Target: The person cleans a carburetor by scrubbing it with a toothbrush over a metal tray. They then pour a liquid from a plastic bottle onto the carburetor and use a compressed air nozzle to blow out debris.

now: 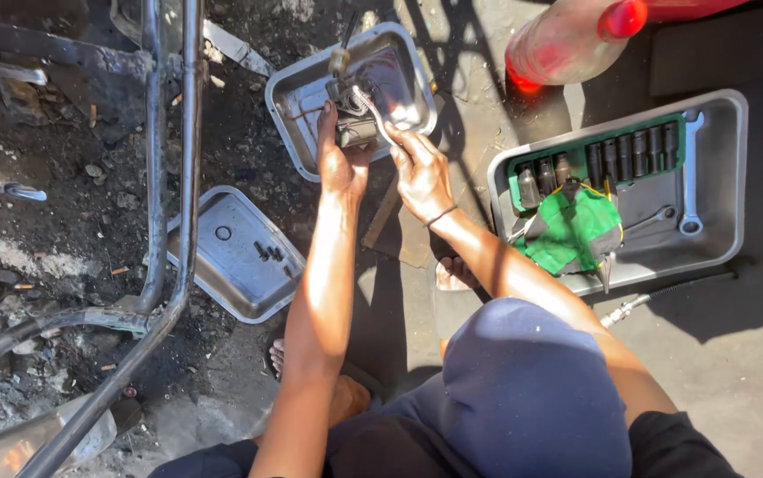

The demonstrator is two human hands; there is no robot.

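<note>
A: Starting far left, we've got dirt and rubble with a bent metal tube frame [169, 177] running through it, cut off at the top and bottom edges. Next to it a shallow grey metal tray [213, 265] lies tilted on the ground with a few dark bolts [268, 252] in it; hard to tell what else is in there

B: Yeah, and the middle's where we're working. Our left hand [339, 159] rests fingers-up on a small metal part [355, 115] inside the upper tray [293, 97]. The part's greasy, half in glare, half behind our hands, so we can't make out its real shape

A: Right hand [421, 173] is closed around a thin bright metal tool [371, 111], tip down on that part. Left hand looks pressed flat more than gripping, can't say for sure

B: Further right, a third grey tray [727, 177] holds a green socket rack [603, 159], a green cloth [572, 230] and a wrench [691, 173]. Above that a red bottle [567, 40], cut off at the top edge
</note>
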